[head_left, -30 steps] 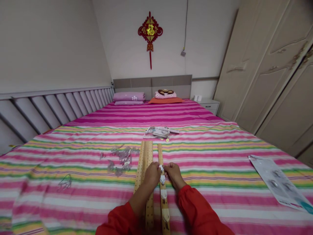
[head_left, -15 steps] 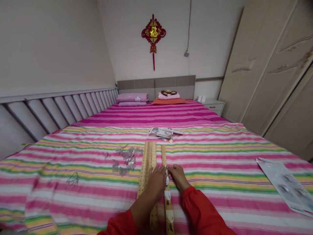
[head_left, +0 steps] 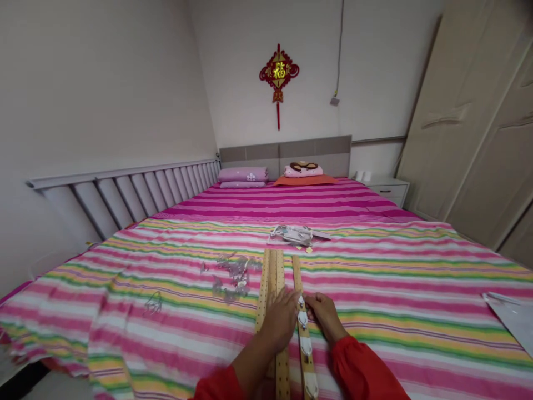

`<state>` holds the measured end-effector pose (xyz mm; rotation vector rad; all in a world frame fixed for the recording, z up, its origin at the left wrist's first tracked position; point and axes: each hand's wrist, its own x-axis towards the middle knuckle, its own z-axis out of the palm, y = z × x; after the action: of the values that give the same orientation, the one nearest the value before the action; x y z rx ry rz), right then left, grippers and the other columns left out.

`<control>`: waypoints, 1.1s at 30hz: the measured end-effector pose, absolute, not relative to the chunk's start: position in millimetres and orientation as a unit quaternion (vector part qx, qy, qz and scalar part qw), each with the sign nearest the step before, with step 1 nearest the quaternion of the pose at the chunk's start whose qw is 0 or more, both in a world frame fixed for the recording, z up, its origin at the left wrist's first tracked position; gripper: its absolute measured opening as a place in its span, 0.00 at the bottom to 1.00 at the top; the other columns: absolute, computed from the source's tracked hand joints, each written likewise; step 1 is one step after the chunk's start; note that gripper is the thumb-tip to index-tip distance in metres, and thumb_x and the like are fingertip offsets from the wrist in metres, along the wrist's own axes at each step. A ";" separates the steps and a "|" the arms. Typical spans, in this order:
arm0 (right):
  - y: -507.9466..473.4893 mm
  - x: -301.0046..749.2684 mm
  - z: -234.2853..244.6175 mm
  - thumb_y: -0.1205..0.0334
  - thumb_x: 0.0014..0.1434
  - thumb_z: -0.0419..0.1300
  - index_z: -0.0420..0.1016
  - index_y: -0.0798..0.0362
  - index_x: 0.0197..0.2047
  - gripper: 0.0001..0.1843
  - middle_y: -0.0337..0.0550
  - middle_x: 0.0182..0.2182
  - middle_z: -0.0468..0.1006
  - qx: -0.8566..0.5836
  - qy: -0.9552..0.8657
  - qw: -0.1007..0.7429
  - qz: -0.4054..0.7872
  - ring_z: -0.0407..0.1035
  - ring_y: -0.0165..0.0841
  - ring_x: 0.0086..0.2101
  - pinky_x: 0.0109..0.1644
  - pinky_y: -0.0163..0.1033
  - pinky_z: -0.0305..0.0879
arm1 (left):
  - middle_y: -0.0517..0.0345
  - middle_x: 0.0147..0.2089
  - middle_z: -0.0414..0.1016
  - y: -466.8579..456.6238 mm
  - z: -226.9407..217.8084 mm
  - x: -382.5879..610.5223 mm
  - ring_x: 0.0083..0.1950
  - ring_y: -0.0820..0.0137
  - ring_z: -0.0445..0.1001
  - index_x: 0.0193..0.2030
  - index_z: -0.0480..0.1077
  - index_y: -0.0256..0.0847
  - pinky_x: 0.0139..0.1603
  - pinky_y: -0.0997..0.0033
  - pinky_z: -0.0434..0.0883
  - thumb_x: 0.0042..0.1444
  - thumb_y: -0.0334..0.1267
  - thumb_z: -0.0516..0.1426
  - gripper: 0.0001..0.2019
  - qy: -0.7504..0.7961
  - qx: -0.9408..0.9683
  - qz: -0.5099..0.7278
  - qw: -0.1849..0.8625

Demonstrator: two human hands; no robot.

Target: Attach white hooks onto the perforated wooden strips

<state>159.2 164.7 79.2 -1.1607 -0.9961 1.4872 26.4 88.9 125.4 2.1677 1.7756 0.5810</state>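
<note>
The left hand is lying with fingers curled over the pair of perforated pale wooden strips stretching lengthwise along the middle of the striped pink, green and yellow bedspread. The right hand is closing its fingertips on a small white plastic hook sitting on the narrow wooden strip just beside the pair; the exact grip is too small to make out. Two more white hooks are sitting nearer on that strip, whose near end is being cut off by the bottom of the view. A blurry heap of clear plastic pieces is lying towards the bed's left edge, and a crumpled clear wrapper beyond the strips' far ends. A white printed sheet is running off at the right edge.
</note>
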 end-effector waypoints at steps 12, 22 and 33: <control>166.2 162.7 78.9 0.45 0.38 0.68 0.65 0.53 0.13 0.23 0.34 0.05 0.64 -0.479 -0.412 0.455 0.627 0.55 0.22 0.09 0.13 0.29 0.51 | 0.53 0.40 0.80 96.6 140.9 -108.2 0.44 0.64 0.73 0.37 0.76 0.40 0.46 0.68 0.64 0.54 0.29 0.50 0.13 0.807 0.520 0.276 0.043; 167.1 163.9 74.2 0.45 0.40 0.68 0.65 0.54 0.15 0.23 0.34 0.06 0.65 -0.466 -0.417 0.456 0.633 0.55 0.21 0.09 0.13 0.28 0.49 | 0.56 0.34 0.79 134.2 158.3 -109.0 0.37 0.69 0.73 0.33 0.75 0.40 0.33 0.74 0.59 0.55 0.36 0.54 0.08 0.820 0.490 0.291 0.044; 169.1 164.4 71.3 0.46 0.43 0.66 0.65 0.53 0.15 0.22 0.34 0.06 0.65 -0.463 -0.424 0.462 0.627 0.55 0.22 0.09 0.13 0.29 0.48 | 0.53 0.30 0.76 174.9 161.5 -108.7 0.40 0.62 0.74 0.22 0.69 0.40 0.35 0.71 0.61 0.45 0.35 0.57 0.04 0.839 0.428 0.324 0.086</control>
<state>164.4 169.1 71.3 -1.1396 -1.0419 1.5419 -108.7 174.9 161.5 1.2755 2.5014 0.9652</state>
